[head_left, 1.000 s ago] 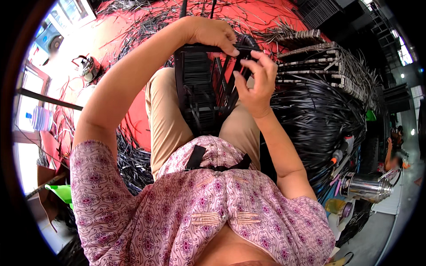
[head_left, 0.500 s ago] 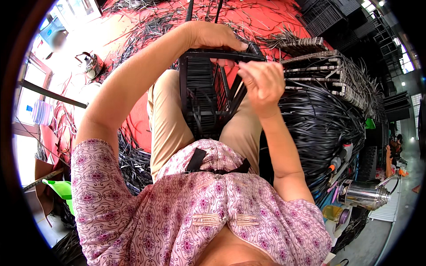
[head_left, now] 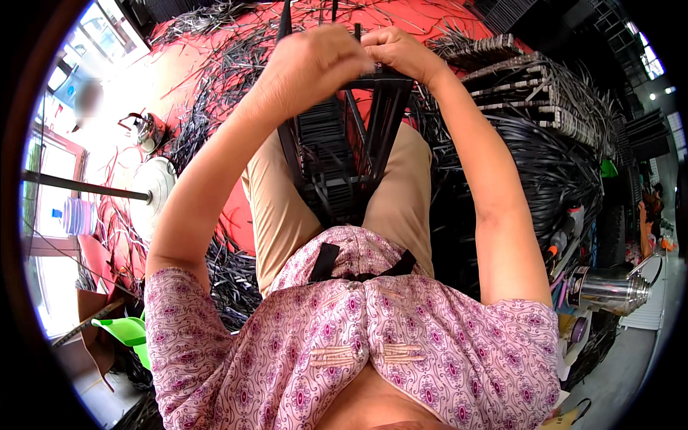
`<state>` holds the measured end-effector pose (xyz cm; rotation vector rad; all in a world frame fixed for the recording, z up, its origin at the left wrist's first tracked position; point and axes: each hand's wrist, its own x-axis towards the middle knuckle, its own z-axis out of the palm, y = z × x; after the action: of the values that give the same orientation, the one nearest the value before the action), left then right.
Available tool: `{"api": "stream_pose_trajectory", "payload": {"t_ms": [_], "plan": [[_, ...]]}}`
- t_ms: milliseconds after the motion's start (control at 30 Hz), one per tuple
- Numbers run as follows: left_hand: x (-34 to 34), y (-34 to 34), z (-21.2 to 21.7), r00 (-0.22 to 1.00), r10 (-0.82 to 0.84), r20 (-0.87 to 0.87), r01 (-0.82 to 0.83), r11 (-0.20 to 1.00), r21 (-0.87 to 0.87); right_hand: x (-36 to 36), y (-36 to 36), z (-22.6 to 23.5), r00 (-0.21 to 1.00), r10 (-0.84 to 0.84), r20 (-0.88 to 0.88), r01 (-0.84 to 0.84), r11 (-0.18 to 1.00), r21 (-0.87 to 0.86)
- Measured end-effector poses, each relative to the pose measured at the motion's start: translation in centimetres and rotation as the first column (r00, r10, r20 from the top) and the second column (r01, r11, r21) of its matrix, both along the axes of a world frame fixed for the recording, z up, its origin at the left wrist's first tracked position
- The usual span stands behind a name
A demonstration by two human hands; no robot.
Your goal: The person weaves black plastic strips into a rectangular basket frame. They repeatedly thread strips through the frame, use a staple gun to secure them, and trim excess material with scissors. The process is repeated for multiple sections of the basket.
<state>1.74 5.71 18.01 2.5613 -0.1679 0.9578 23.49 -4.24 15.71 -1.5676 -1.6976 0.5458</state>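
Note:
Between my knees stands a black frame [head_left: 389,111] with slim bars, and dark strips lie in and below it. Both my hands meet over its far top end. My left hand [head_left: 315,64] is bent over the top left of the frame; it is smeared by motion and its fingertips are partly hidden. From the right, my right hand [head_left: 403,52] reaches in with thumb and fingers pinched together close to the left fingertips. What lies in that pinch is too small to make out.
Loose black strips [head_left: 208,107] litter the red floor. At my right lies a large strip bundle [head_left: 530,165] with stacked woven panels [head_left: 519,80] beyond. A metal flask [head_left: 609,290] stands at lower right. Kettle [head_left: 149,134] and green plastic scoop-like thing [head_left: 129,331] are at left.
My right hand has moved from the frame's right side up to its far end. My left hand has come off the top bar, which has shifted and turned between my knees.

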Motion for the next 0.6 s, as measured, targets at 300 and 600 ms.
{"api": "stream_pose_trajectory", "payload": {"t_ms": [300,600], "plan": [[-0.2,-1.8,-1.7,0.984,0.114,-0.137,-0.069,0.952,0.299,0.2,1.8,0.5,0.992,0.115,-0.042,-0.122,0.949,-0.291],[0.9,-1.5,-0.4,0.904,0.191,-0.384,-0.111,0.969,0.222,-0.4,1.2,-0.9,0.976,-0.183,0.116,0.172,0.98,0.098]]}}
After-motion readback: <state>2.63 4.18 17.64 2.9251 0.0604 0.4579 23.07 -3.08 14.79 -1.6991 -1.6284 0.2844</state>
